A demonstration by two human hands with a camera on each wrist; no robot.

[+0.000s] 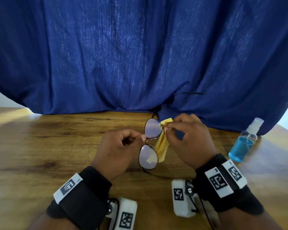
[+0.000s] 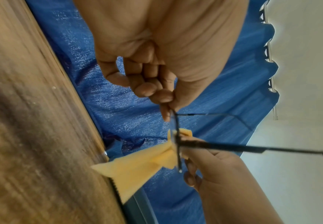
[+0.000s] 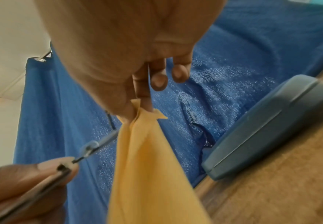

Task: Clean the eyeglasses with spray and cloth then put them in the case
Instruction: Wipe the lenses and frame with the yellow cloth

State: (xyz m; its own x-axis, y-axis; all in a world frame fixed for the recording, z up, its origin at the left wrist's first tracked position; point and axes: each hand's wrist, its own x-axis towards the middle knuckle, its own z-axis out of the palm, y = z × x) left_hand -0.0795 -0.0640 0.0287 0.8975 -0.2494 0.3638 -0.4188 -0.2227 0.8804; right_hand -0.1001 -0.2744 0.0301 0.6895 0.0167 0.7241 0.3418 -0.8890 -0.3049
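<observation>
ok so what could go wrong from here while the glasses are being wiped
The left hand only pinches the glasses near the bridge, so pressure from the cloth in the right hand might twist the frame or make it slip. The spray bottle stands close to the right wrist and could get knocked.

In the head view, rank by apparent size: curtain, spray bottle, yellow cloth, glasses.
1. curtain
2. glasses and spray bottle: look alike, unranked
3. yellow cloth, though partly hidden behind the glasses and the right hand
</observation>
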